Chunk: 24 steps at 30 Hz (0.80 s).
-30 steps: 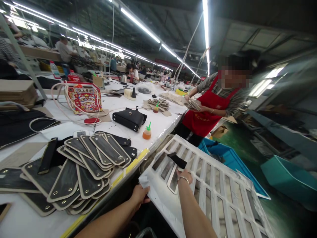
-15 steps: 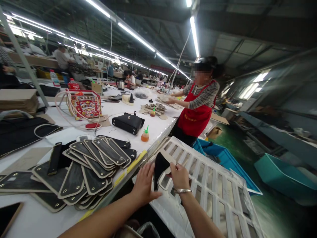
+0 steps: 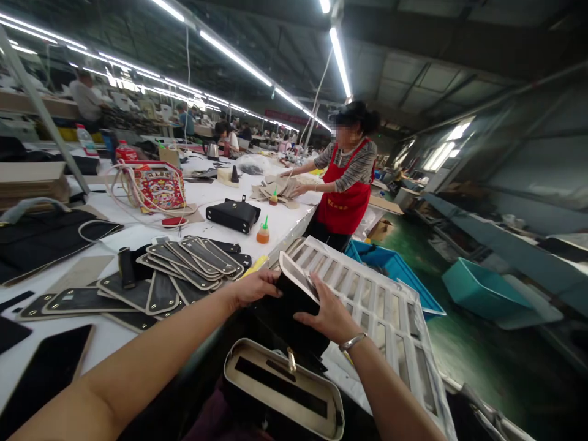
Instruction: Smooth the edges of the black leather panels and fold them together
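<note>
My left hand [image 3: 254,286] and my right hand [image 3: 327,314] both grip a black leather panel with a pale trimmed edge [image 3: 294,289], held up at the table's front edge. The left fingers pinch its left side; the right palm presses its right face. Behind it lies a white sheet [image 3: 372,294] with rows of cut-out slots. Below my hands sits a beige-rimmed bag piece [image 3: 282,392] with a dark slot and a small metal fitting. A fanned stack of similar dark panels [image 3: 184,269] lies on the white table [image 3: 133,236] to my left.
A black handbag [image 3: 233,214] and an orange glue bottle [image 3: 263,233] stand further up the table, with a red patterned bag [image 3: 158,187] behind. A person in a red apron [image 3: 344,184] works at the table's far end. Blue [image 3: 395,272] and teal bins [image 3: 482,294] sit on the green floor.
My hands lifted the black panel off the slotted sheet and now hold it upright between them. The view tilted down, and the beige-rimmed bag piece has come into sight.
</note>
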Tool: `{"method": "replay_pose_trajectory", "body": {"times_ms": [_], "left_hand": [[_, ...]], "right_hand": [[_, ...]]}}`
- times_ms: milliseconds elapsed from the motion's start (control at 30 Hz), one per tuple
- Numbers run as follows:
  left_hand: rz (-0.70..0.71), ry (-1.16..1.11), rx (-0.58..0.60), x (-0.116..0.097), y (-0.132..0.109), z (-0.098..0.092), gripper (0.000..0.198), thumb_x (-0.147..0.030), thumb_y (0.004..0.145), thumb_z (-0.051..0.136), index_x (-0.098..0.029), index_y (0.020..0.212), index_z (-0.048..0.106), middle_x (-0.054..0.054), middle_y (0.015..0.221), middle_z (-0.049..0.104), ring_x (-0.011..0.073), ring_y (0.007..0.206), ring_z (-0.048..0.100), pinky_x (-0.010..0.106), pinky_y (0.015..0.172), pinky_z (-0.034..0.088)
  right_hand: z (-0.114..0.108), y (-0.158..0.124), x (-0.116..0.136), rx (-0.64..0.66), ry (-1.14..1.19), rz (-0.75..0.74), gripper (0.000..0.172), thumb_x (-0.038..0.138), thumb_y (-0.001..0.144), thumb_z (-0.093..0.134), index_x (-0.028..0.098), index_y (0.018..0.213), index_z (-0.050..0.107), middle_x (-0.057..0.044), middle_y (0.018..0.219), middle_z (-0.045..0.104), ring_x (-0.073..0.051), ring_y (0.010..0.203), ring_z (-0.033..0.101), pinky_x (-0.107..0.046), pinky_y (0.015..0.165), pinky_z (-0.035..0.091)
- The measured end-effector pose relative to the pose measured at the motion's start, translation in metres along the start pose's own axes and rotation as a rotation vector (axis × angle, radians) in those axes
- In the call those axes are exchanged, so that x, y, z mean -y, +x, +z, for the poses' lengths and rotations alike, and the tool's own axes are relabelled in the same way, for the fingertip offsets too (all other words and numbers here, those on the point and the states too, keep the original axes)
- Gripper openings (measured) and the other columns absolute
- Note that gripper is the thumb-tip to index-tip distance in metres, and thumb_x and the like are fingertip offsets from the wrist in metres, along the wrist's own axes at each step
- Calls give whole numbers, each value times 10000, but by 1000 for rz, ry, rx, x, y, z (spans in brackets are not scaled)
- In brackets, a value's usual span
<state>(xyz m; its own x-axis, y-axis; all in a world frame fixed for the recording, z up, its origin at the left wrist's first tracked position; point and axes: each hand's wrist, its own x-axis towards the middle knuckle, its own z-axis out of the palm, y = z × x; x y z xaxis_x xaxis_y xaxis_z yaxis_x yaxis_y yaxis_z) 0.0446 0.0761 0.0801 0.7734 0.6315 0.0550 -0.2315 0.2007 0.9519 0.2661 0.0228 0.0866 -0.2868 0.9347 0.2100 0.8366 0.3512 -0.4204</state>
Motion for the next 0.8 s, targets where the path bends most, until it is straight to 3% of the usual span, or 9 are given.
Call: {"method": "replay_pose_trajectory", "body": {"times_ms": [100,233,300,433,600,800], "left_hand": [[-18,168,39,-4,-17,8,221,-185,668,637,-96,871,650,45,788,666,163,721,612,266,709,472],[-51,521,89,-6,-43,22,419,-230,675,648,-154,1081,578,22,965,648,175,850,590,253,760,455],[-100,747,60,-4,-56,32,422,-217,642,662,-173,1055,586,-6,912,654,165,805,591,224,715,449],[-160,1126,-67,6,-73,48,209,-206,688,586,-192,890,636,-34,708,638,135,648,576,192,620,409],[-64,1261,-63,9,-75,54,234,-179,751,518,-230,958,614,-22,825,656,143,751,597,188,666,390],[-151,1426,-49,6,-66,49,219,-200,763,519,-204,966,602,28,860,656,186,791,596,234,685,394]], "right_hand": [[-7,-21,9,102,119,30,747,472,723,590,177,1343,294,-114,1269,480,-244,1136,471,-406,973,351],[-12,-53,16,75,220,105,532,345,799,513,211,1296,377,-54,1165,570,-222,1079,517,-387,947,376],[-7,-68,18,67,269,142,508,342,800,510,218,1280,399,-43,1180,563,-225,1100,503,-392,958,372],[11,-89,21,21,274,151,484,344,809,490,209,1268,412,-59,1230,529,-227,1138,475,-407,986,356],[24,-96,21,-103,182,115,474,336,832,455,206,1282,380,-81,1255,494,-218,1146,465,-406,985,368],[37,-90,13,-125,129,96,456,318,847,421,177,1276,362,-98,1237,482,-206,1151,446,-395,999,361]]}}
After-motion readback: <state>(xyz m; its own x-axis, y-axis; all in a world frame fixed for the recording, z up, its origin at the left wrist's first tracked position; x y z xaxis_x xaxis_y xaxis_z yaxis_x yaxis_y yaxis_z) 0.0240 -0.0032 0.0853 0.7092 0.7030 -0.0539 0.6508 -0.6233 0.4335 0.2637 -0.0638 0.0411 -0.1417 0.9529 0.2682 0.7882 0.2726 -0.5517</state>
